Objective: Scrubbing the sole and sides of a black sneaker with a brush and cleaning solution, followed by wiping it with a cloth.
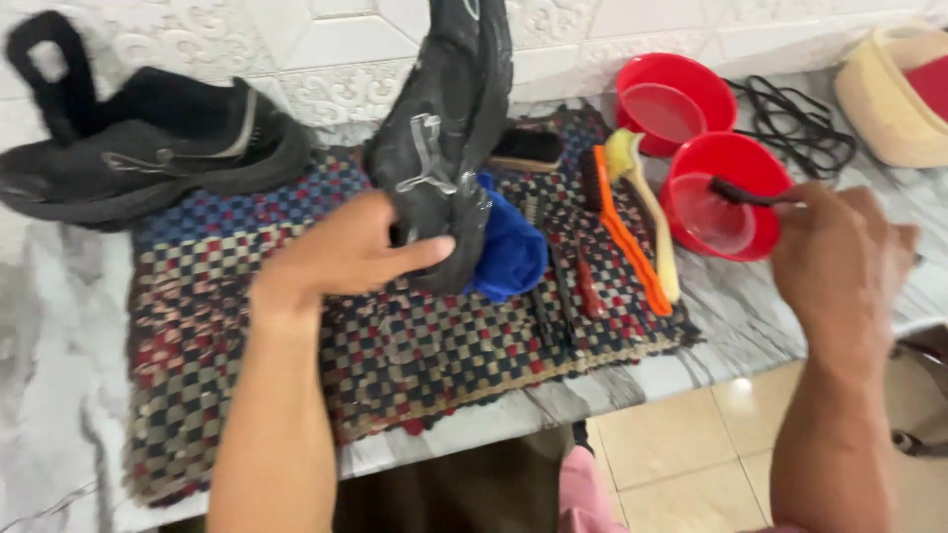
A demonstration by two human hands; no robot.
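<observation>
The left hand (341,252) grips an upended black sneaker (444,128) over the checkered woven mat (395,345), while the right hand (839,257) pinches a small dark brush (741,191) into a red plastic bowl (726,197).

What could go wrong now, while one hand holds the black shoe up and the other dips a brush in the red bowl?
1. The near red bowl sits close to the counter's front edge; pushing with the brush in the right hand might tip it.
2. The left hand holds the upright black shoe only low down, so it may topple.
</observation>
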